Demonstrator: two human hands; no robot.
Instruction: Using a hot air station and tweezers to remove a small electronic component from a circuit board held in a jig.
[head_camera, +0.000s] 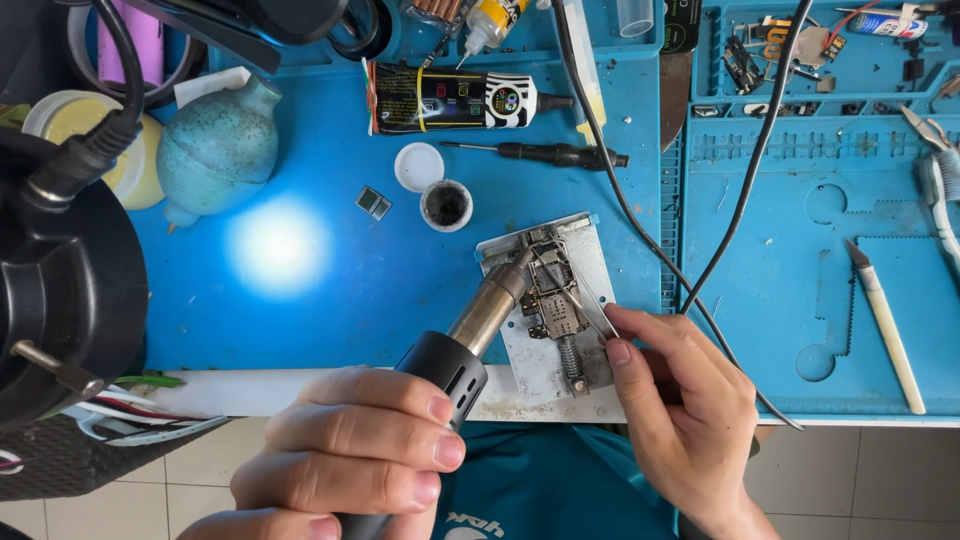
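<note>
The left hand has its fingers curled tight around the black handle of a hot-air gun, fully closed in a fist at the near edge of the bench. The gun's long axis runs from near-left to far-right, and its metal nozzle points at the far end of a small circuit board. The right hand pinches a pair of thin tweezers between thumb and forefinger, the other fingers folded loosely beneath. The tweezers slant from the hand up toward far-left, their tips over the board just beside the nozzle.

The board lies clamped in a metal holder plate on the blue work mat, near the mat's front edge and between the two hands; its long axis runs near to far.

Further away on the mat stands a small round open pot with dark contents, its white lid lying just beside it to the far left. A small dark chip lies left of the pot. Beyond them lie a black screwdriver and a dark tube, both lengthwise left to right.
</note>
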